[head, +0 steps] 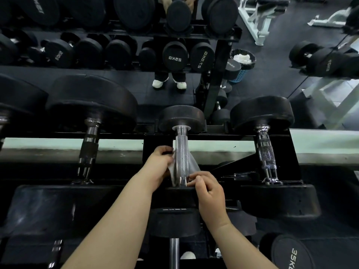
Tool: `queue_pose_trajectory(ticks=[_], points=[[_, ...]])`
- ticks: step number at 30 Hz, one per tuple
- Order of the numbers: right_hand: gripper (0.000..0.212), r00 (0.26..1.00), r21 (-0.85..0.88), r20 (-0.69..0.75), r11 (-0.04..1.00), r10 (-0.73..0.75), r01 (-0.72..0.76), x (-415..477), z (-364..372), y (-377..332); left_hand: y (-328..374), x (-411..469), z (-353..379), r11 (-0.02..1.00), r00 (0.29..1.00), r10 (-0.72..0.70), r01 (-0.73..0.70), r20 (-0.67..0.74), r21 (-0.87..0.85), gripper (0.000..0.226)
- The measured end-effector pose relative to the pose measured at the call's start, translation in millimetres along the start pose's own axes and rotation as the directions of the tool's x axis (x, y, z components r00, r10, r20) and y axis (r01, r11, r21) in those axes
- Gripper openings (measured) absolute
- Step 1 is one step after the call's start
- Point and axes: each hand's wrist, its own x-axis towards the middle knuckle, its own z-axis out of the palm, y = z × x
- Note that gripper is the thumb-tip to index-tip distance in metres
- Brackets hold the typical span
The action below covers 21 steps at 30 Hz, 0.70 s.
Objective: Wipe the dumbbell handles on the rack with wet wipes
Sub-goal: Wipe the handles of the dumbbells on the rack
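**Both hands work a wet wipe around the middle dumbbell handle**

The landmark is the middle dumbbell handle (181, 158), a knurled chrome bar lying on the black rack (293, 150) between its two black heads. A pale wet wipe (194, 164) passes behind this handle and shows on both sides of it.

The left hand (159, 165) is just left of the handle. Its grip is closed, fingers curled, pinching the wipe's left end. The right hand (210, 191) sits at the handle's near end, just right of it. Its grip is also closed, thumb and fingertips pinching the wipe's other end, close to the near head.

Right of the handle lies a neighbouring dumbbell with a chrome bar (267, 156). To the left is a larger dumbbell whose bar (88, 150) carries a dark band.

Below the handle, on a lower tier, a dumbbell head (174, 220) bears a label seen almost edge-on, too flat to read. Lower right of the handle, another head (291, 255) reads "35K", with the rest cut off by the frame edge.

Beyond the handle a mirror (272, 78) reflects the rack. The labels there appear reversed and end in "KG", but the numbers cannot be read with confidence. Also reflected are white shoes (169, 83) and a blue bin (240, 73) holding white crumpled material.
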Motion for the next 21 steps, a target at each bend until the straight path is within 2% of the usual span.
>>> queue_pose_trajectory(ticks=[2,5,7,11,13,17,21], points=[[0.028,1.000,-0.003,0.000,1.000,-0.008,0.008,-0.2,0.1,-1.1,-2.7,-0.7,-2.8,0.998,0.999,0.024,-0.027,0.041,0.055,0.034],[0.028,1.000,0.003,-0.018,1.000,-0.019,0.019,-0.1,1.6,-1.2,11.7,10.0,1.4,0.997,0.998,0.067,-0.068,0.022,0.032,0.043],[0.029,0.999,0.001,-0.026,1.000,-0.021,0.021,0.2,1.9,-1.5,16.9,14.1,3.2,0.995,0.997,0.080,-0.081,0.022,0.053,0.043],[0.028,1.000,0.006,-0.001,1.000,-0.017,0.017,-0.5,0.9,-2.0,-3.3,-4.4,-7.9,0.973,0.992,0.042,-0.068,0.123,0.221,0.037],[0.028,1.000,0.009,0.001,1.000,-0.013,0.013,-0.6,1.1,-2.0,-7.7,-7.8,-9.8,0.958,0.992,0.053,-0.084,0.118,0.274,0.036],[0.026,1.000,0.020,-0.013,0.999,-0.028,0.028,-0.3,1.5,-1.1,4.5,6.9,-2.4,0.968,0.988,0.151,-0.153,0.024,0.201,0.036],[0.027,0.999,0.028,-0.023,0.999,-0.026,0.026,0.1,2.1,-1.7,3.4,10.3,-1.1,0.983,0.988,0.154,-0.153,-0.007,0.106,0.028]])
